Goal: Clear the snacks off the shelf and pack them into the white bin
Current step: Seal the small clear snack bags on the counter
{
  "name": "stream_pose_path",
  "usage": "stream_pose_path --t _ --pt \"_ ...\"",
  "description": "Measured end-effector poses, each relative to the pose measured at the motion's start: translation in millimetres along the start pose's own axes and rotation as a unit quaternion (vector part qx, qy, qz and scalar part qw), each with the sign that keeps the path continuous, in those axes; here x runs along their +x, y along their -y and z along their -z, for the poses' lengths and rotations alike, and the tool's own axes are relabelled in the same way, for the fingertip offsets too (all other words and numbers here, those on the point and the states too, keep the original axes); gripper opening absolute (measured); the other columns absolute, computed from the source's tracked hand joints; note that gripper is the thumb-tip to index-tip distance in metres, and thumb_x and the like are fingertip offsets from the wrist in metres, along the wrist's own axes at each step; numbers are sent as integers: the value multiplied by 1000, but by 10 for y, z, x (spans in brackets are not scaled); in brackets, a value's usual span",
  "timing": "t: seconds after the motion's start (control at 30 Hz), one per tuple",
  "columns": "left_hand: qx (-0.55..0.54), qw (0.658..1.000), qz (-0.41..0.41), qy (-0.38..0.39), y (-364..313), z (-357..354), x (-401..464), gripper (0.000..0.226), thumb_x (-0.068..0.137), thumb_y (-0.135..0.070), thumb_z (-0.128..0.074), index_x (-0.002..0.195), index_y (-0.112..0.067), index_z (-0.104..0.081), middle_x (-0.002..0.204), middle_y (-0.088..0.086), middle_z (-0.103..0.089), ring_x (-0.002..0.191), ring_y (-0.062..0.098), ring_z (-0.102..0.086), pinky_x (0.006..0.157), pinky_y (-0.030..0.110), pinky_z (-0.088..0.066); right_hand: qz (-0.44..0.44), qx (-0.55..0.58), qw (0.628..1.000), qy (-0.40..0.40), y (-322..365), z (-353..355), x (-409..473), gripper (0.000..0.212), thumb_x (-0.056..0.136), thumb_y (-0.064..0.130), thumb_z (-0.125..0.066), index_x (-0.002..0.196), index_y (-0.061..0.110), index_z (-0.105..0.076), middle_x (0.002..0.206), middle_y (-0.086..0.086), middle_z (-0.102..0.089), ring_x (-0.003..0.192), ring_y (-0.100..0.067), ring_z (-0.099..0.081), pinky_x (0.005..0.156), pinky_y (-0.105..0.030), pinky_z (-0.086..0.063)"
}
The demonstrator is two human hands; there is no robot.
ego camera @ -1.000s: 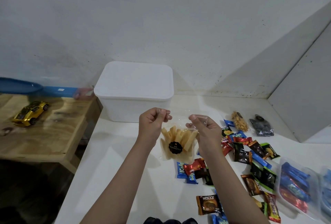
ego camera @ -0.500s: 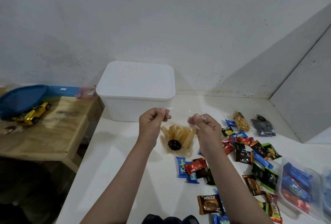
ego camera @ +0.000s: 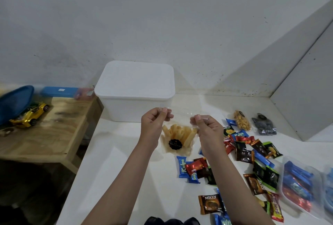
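Observation:
A clear bag of yellow stick snacks [ego camera: 178,139] with a round black label hangs between my hands above the white shelf [ego camera: 115,161]. My left hand [ego camera: 154,125] pinches the bag's top left corner. My right hand [ego camera: 207,129] pinches its top right corner. The white bin [ego camera: 136,89] stands just behind, its lid on. Several small wrapped snacks lie scattered to the right, among them a blue Kalpa bar [ego camera: 182,166] and a brown Nextar pack [ego camera: 210,204].
At the back right lie a bag of yellow puffs [ego camera: 242,120] and a dark bag [ego camera: 264,124]. A clear tray of blue and red bars [ego camera: 299,185] sits at the right edge. On the wooden table [ego camera: 50,131] to the left are a yellow toy car [ego camera: 31,115], a blue lid and a blue box.
The view has shifted slightly right and down, showing more of the blue lid on the left. Both hands keep their pinch on the bag's top corners, and the bag stays in place.

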State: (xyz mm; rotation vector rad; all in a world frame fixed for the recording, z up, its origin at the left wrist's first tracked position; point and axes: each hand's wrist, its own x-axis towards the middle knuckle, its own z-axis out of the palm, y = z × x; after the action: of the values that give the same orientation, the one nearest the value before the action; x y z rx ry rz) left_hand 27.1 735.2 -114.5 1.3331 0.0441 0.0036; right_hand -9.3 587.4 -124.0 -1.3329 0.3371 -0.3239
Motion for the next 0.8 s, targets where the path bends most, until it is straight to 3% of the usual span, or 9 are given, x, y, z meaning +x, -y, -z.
stream_pose_path --t 0.13,0.27,0.43,0.63,0.73,0.8 --pt "3 1000 0 13 9 2 -21 20 94 -7 -52 81 -8 -67 73 5 -66 63 6 -60 59 7 -44 -2 0 1000 6 15 6 19 14 90 8 -59 79 11 -67 71 3 -71 72 -9 -65 87 -35 -49" --pt "3 999 9 40 4 -9 -32 12 91 -13 -57 86 -6 -67 74 1 -67 65 2 -60 61 8 -44 -1 -10 1000 -8 34 -3 20 12 92 10 -57 84 10 -66 76 0 -70 69 -3 -66 80 -28 -50" --pt "17 996 34 75 -8 -1 12 3 79 -3 -70 81 -3 -68 71 -2 -68 63 -3 -62 59 9 -46 -14 16 1000 10 27 20 0 10 89 11 -60 84 9 -68 72 1 -72 73 -9 -66 84 -35 -52" --pt "8 997 15 71 23 35 12 13 78 0 -71 72 -11 -70 75 3 -70 77 11 -66 72 18 -51 -47 30 996 73 59 61 -58 23 62 31 -77 78 16 -73 81 -6 -73 84 -19 -66 86 -35 -50" --pt "10 997 -4 80 13 36 6 24 78 2 -70 66 -19 -71 74 0 -70 84 18 -65 80 25 -51 -43 -3 996 72 42 44 -73 11 71 22 -74 80 15 -73 81 -5 -74 84 -18 -68 83 -33 -49" --pt "22 996 -17 86 3 34 3 18 79 1 -69 70 -14 -70 75 2 -70 83 17 -65 79 24 -51 -38 -22 997 68 45 31 -67 3 80 15 -71 81 12 -72 80 -3 -75 82 -13 -69 81 -31 -47"
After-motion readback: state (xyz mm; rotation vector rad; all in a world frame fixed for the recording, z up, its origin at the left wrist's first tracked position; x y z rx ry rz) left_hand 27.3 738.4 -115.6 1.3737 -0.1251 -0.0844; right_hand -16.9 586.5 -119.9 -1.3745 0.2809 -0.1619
